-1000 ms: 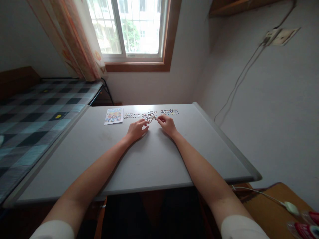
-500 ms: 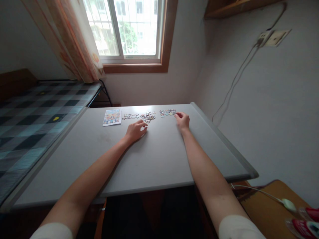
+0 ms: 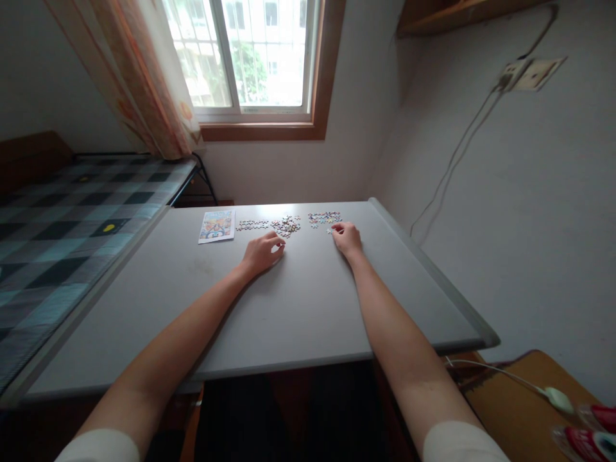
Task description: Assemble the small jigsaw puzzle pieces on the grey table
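My right hand (image 3: 347, 239) pinches a small jigsaw puzzle piece (image 3: 329, 231) at its fingertips, low over the table. Just beyond it lies a joined patch of puzzle pieces (image 3: 325, 217), with one piece (image 3: 314, 226) apart at its lower left. My left hand (image 3: 263, 251) rests on the table, its fingers curved and thumb and forefinger slightly apart, with nothing visible between them. Right above that hand is a heap of loose puzzle pieces (image 3: 287, 226). Rows of pieces (image 3: 253, 225) lie to the left of the heap.
A printed picture sheet (image 3: 217, 226) lies at the back left of the grey table (image 3: 298, 308). A checked bed (image 3: 96, 212) stands to the left. On the right, a brown stool or chair (image 3: 520, 391) bears a white cable and red-labelled bottles (image 3: 584, 443).
My right hand has drawn slightly left and toward me, away from the joined patch, and a piece now shows at its fingertips. My left hand stays in place.
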`<state>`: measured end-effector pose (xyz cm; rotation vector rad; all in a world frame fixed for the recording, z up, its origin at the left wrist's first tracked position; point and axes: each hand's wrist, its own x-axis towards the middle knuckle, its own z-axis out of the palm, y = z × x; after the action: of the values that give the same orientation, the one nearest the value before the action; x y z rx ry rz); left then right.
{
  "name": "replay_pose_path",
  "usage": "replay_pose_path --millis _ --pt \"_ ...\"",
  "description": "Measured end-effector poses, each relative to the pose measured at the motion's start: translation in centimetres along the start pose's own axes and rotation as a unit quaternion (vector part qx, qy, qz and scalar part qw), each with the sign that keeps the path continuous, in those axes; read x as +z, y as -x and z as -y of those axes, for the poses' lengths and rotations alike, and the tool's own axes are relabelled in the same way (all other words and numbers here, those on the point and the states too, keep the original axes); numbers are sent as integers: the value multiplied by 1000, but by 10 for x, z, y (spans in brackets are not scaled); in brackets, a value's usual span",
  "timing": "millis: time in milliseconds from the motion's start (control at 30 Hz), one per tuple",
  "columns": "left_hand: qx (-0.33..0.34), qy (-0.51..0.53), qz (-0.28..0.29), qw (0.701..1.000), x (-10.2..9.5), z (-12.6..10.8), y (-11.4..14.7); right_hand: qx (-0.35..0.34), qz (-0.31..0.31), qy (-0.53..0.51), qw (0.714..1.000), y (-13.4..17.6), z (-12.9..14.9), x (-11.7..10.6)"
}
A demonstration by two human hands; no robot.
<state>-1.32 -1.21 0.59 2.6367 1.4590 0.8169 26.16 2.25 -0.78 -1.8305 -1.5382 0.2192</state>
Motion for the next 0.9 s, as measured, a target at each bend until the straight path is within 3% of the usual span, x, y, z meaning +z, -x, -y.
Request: replay_pose_path --millis 367,900 --pt "-5 -4 8 1000 0 -1 0 -90 92 130 983 15 23 -2" --pt "-23 -9 22 999 -1 -3 0 -81 107 163 978 17 27 -1"
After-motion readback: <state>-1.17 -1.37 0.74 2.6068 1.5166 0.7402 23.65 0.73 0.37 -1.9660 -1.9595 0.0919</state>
